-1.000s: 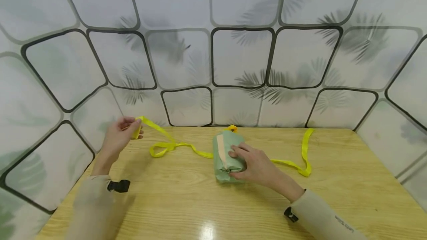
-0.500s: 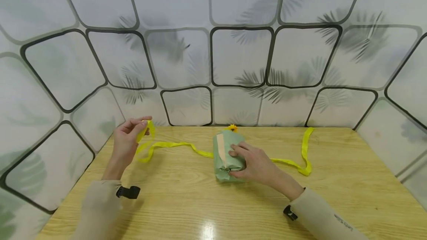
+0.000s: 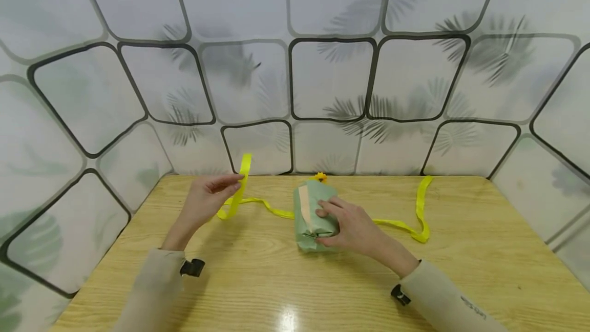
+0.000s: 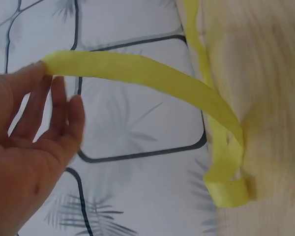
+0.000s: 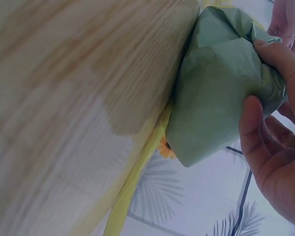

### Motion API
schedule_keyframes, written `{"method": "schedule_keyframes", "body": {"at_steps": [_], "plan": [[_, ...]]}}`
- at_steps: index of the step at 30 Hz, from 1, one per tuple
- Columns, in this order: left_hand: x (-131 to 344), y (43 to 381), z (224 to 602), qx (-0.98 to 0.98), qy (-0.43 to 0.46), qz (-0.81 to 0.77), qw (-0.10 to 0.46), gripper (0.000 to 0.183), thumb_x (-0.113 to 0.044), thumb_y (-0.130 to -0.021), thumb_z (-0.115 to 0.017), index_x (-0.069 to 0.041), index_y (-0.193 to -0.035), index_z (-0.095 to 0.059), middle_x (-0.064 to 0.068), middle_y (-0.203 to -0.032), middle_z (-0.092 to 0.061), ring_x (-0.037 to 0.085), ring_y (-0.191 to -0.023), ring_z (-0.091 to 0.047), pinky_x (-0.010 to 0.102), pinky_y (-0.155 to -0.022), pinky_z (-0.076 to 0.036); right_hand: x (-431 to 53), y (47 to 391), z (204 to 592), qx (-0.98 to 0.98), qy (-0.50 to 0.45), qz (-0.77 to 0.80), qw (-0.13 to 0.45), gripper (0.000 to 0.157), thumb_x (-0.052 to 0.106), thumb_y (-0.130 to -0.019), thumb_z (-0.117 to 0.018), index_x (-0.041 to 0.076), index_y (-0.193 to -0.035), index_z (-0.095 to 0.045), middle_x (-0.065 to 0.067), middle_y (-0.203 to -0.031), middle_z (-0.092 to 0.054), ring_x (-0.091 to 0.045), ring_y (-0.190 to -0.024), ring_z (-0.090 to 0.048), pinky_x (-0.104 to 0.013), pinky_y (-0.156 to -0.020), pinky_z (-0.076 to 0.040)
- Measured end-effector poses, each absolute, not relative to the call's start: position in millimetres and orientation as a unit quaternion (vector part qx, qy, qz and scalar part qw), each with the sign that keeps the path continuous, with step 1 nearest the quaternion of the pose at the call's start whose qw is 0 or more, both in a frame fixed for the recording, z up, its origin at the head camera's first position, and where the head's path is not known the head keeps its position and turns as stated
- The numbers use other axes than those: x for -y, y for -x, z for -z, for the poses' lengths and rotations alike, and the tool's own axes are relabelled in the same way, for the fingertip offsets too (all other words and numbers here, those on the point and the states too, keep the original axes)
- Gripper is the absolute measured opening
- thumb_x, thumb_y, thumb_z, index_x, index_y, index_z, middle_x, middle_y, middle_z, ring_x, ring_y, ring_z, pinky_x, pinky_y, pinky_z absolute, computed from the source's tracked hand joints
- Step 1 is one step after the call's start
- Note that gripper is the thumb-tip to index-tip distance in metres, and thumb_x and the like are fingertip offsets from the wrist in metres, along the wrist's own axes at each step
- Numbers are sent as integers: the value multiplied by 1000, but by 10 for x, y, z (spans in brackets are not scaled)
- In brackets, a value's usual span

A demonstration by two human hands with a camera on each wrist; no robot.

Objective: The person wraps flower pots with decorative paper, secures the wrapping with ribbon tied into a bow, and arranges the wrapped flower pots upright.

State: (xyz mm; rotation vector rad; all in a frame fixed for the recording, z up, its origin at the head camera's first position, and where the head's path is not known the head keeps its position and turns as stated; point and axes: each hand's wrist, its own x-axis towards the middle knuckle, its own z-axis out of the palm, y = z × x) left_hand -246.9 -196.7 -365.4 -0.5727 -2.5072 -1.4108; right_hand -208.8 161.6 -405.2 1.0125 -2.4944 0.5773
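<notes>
A parcel wrapped in pale green paper (image 3: 319, 193), with a cream strip on top, lies on the wooden table. My right hand (image 3: 358, 227) grips its right side, thumb at the near end and fingers over the top, as the right wrist view also shows on the green paper (image 5: 211, 93). A long yellow ribbon (image 3: 421, 209) runs under the parcel and out on both sides. My left hand (image 3: 207, 196) pinches the ribbon's left part between thumb and fingertips. From those fingertips the ribbon (image 4: 137, 70) arches down to a loop on the table in the left wrist view.
An orange-yellow flower (image 3: 321, 177) shows just behind the parcel. Behind the wooden table (image 3: 258, 281) stands a patterned wall (image 3: 329, 81), with more of it along both sides. Black straps (image 3: 192, 267) sit at both wrists.
My left hand has moved right and slightly nearer, carrying the ribbon toward the parcel. The ribbon's left part now stands up in an arc. My right hand and the parcel have stayed put.
</notes>
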Motion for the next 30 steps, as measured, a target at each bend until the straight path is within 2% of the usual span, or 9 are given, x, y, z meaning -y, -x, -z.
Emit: {"method": "schedule_keyframes", "body": {"at_steps": [3, 6, 8, 12, 19, 23, 27, 30], "plan": [[1872, 2464, 3707, 834, 196, 498, 133, 29, -8, -97, -70, -5, -126, -72, 18, -110, -76, 11, -92, -75, 17, -80, -59, -1625, 2085, 4057, 892, -358, -202, 189, 76, 34, -71, -95, -2, -131, -65, -6, -109, -67, -17, -87, -69, -37, -76, -60], [1777, 2456, 3739, 828, 186, 506, 154, 27, -10, -95, -74, -5, -121, -71, 18, -106, -76, 1, -86, -71, 16, -77, -58, -1627, 2081, 4059, 894, -356, -201, 183, 75, 35, -72, -95, -1, -131, -65, -5, -109, -67, -17, -88, -69, -37, -77, -61], [1708, 2455, 3746, 824, 181, 514, 152, 24, -12, -94, -75, -5, -117, -72, 17, -105, -76, -2, -85, -70, 16, -77, -58, -1628, 2079, 4063, 895, -354, -201, 183, 75, 35, -72, -95, -1, -131, -65, -5, -109, -67, -17, -88, -69, -37, -77, -61], [1542, 2492, 3745, 820, 194, 518, 148, 18, -14, -94, -75, -7, -111, -77, 14, -103, -78, 1, -85, -70, 17, -76, -58, -1628, 2079, 4067, 894, -352, -202, 188, 76, 35, -71, -95, -1, -131, -65, -5, -109, -68, -17, -88, -69, -37, -77, -61], [1055, 2630, 3636, 804, 271, 512, 136, 15, -11, -95, -73, -9, -109, -78, 9, -103, -78, 7, -87, -72, 22, -75, -60, -1620, 2109, 4049, 890, -356, -206, 197, 75, 35, -70, -96, -1, -129, -66, -5, -108, -67, -16, -86, -68, -35, -76, -60], [719, 2687, 3549, 804, 331, 481, 115, 19, -17, -98, -71, -10, -115, -77, 6, -110, -78, 13, -93, -74, 25, -80, -61, -1627, 2114, 4057, 884, -364, -216, 199, 74, 35, -69, -96, 0, -127, -67, -3, -107, -66, -13, -84, -66, -31, -74, -59], [559, 2694, 3523, 820, 367, 431, 84, 27, -20, -102, -66, -11, -127, -71, 5, -122, -76, 18, -106, -74, 28, -87, -61, -1632, 2099, 4062, 879, -369, -230, 197, 57, 34, -68, -96, 9, -111, -68, 1, -102, -64, -10, -81, -62, -27, -71, -56], [661, 2673, 3573, 847, 333, 410, 60, 26, -19, -103, -64, -12, -127, -70, 4, -121, -75, 18, -108, -73, 30, -88, -61, -1628, 2096, 4059, 878, -370, -237, 191, 49, 34, -69, -96, 14, -101, -64, 3, -99, -62, -8, -78, -59, -25, -68, -53]]}}
